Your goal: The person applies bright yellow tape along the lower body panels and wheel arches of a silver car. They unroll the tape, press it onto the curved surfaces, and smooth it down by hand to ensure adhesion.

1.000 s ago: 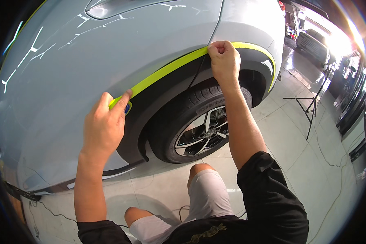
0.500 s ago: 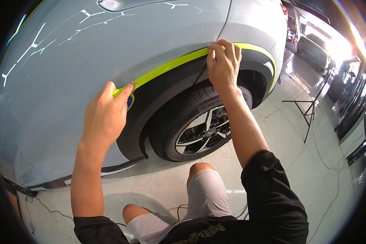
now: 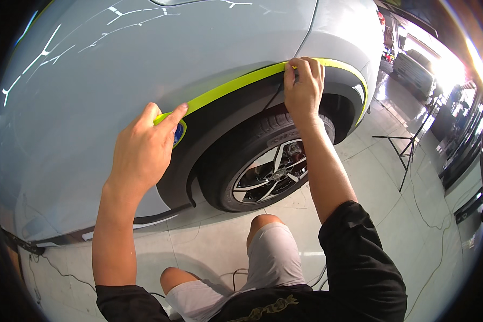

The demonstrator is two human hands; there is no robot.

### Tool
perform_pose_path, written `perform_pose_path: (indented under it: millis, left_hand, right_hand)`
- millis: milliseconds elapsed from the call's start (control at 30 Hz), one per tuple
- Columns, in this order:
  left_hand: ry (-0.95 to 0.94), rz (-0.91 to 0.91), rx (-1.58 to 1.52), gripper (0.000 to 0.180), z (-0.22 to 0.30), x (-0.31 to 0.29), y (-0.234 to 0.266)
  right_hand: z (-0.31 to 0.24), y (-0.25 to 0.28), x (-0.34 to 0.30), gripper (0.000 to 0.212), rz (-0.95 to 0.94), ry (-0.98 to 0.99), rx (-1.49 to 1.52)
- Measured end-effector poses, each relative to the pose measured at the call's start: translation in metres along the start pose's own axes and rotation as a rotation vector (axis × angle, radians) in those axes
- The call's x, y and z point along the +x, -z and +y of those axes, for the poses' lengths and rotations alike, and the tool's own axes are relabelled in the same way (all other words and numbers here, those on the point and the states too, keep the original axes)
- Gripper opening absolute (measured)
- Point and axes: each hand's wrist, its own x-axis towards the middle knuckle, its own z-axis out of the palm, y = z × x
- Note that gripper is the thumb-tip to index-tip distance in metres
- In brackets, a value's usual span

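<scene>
A strip of bright yellow-green masking tape (image 3: pixel 231 86) runs along the upper edge of the black wheel-arch trim (image 3: pixel 214 121) on a light grey car. My left hand (image 3: pixel 145 147) is closed at the near-left end of the strip, its forefinger stretched along the tape. Just under that finger a tape roll (image 3: pixel 180 132) with a blue core shows partly, the rest hidden behind the hand. Farther right, my right hand (image 3: pixel 305 91) has bent fingertips on the strip near the top of the arch, by the panel seam. Whether those fingers pinch or only press the tape is hidden.
Below the arch is the wheel (image 3: pixel 276 174), with a black tyre and a two-tone rim. A black tripod stand (image 3: pixel 405 153) stands on the tiled floor at right, with cables (image 3: pixel 440 252) lying nearby. Another car (image 3: pixel 415 70) is parked at the far right.
The view has shifted slightly, so the car body and both hands appear a little farther right. Both hands stay at about the same places along the tape.
</scene>
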Motion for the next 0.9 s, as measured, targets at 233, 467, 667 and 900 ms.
perform_pose_path:
  millis: [233, 467, 667, 900]
  left_hand:
    - [-0.025, 0.073, -0.013, 0.034, -0.001, 0.002, 0.000]
    - [0.040, 0.133, -0.356, 0.026, -0.006, -0.004, 0.002]
    - [0.081, 0.130, -0.453, 0.022, -0.014, -0.014, 0.008]
    - [-0.004, 0.213, -0.358, 0.023, -0.013, -0.018, 0.001]
  right_hand:
    - [-0.017, 0.005, -0.020, 0.041, -0.099, 0.142, -0.202]
    - [-0.031, 0.005, -0.023, 0.049, -0.164, 0.135, -0.173]
    - [-0.052, 0.005, -0.025, 0.045, -0.174, 0.078, -0.155]
    - [-0.070, 0.003, -0.028, 0.046, -0.204, 0.080, -0.138]
